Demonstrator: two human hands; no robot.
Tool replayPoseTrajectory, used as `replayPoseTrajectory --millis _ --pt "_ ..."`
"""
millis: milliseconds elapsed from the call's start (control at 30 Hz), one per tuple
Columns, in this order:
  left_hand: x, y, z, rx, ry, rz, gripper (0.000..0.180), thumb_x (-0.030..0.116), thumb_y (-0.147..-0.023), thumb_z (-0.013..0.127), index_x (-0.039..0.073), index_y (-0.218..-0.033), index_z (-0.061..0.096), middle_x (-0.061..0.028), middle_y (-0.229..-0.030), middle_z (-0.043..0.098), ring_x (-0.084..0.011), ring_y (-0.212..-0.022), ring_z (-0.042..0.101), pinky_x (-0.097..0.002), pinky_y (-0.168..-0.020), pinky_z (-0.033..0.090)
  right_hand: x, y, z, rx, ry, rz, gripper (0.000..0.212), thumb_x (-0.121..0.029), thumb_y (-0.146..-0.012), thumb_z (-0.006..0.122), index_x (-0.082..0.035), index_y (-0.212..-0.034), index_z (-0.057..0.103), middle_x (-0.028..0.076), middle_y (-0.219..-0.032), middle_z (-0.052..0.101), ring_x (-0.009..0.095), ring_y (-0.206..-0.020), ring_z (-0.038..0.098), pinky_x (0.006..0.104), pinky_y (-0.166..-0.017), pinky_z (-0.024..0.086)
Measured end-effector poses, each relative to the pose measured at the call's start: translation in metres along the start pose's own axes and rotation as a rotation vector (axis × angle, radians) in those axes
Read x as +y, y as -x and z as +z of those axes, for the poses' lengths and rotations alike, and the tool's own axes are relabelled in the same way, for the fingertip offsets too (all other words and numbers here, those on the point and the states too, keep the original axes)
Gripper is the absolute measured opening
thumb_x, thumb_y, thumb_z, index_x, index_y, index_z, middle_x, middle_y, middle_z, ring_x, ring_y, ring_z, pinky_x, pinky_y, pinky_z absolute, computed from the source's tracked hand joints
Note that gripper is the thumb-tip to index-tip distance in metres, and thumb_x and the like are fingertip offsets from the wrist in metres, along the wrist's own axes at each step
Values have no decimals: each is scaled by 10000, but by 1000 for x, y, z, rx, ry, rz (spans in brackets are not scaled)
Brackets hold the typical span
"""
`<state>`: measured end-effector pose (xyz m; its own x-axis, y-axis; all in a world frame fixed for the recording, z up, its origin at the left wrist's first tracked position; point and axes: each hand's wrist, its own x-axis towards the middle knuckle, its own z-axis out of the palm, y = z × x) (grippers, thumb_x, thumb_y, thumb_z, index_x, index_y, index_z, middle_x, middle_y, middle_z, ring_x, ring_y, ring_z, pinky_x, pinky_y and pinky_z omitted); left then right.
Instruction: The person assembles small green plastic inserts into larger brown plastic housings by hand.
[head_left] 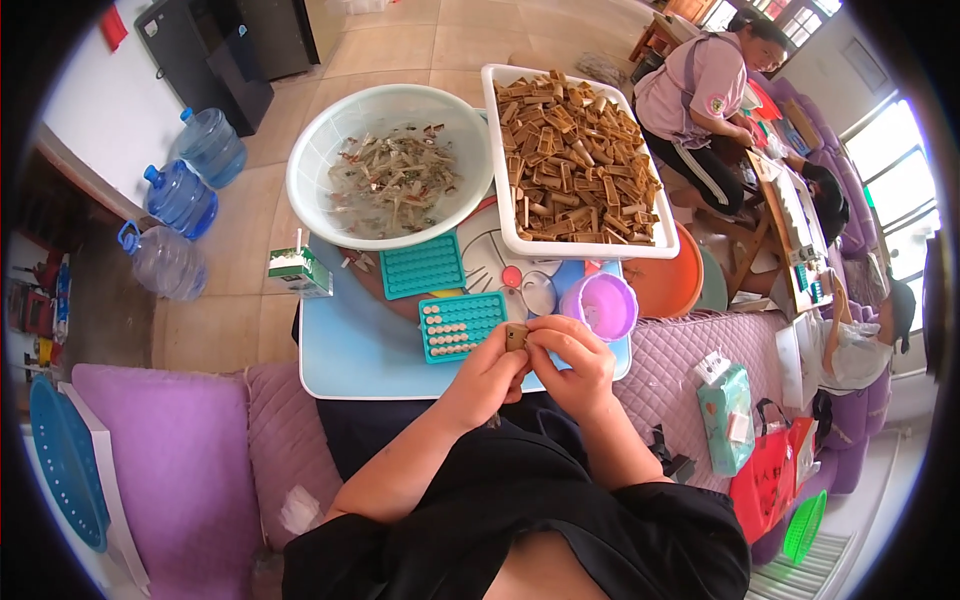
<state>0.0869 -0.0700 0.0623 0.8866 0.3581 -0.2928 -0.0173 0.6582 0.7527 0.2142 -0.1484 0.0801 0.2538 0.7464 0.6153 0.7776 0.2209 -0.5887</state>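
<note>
My left hand [482, 380] and my right hand [573, 364] meet over the near edge of the light-blue table [350, 350]. Between their fingertips is a small brown piece [516, 337], held by both; its colour matches the pieces in the tub. Just left of it lies a teal grid tray [463, 326], with rows of small pale round pieces in part of its cups. Behind that is a second teal grid tray [421, 266]. A purple bucket [600, 304] stands beyond my right hand.
A white tub [505, 200] heaped with brown pieces and a pale basin [300, 190] of thin scraps stand at the back. An orange basin [668, 280] sits right, a green box [300, 272] left. Blue water bottles [182, 200] line the wall. Another person [700, 100] sits far right.
</note>
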Motion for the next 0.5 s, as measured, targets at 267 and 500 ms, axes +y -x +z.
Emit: replayPoseTrajectory --millis 267,500 --pt "-7 -2 -3 41 62 -43 230 91 -913 363 74 -1129 443 17 -725 384 -50 -563 299 -204 -482 298 6 3 -3 -85 2 19 182 43 -674 666 -23 -835 610 104 -856 656 272 -783 650 331 -708 524" --pt "-9 -3 1 50 23 -70 158 100 -922 360 87 -1057 442 30 -680 368 -47 -543 295 -210 -470 270 7 6 -2 -80 16 22 168 31 -670 669 -21 -810 593 115 -848 654 286 -775 649 355 -719 532"
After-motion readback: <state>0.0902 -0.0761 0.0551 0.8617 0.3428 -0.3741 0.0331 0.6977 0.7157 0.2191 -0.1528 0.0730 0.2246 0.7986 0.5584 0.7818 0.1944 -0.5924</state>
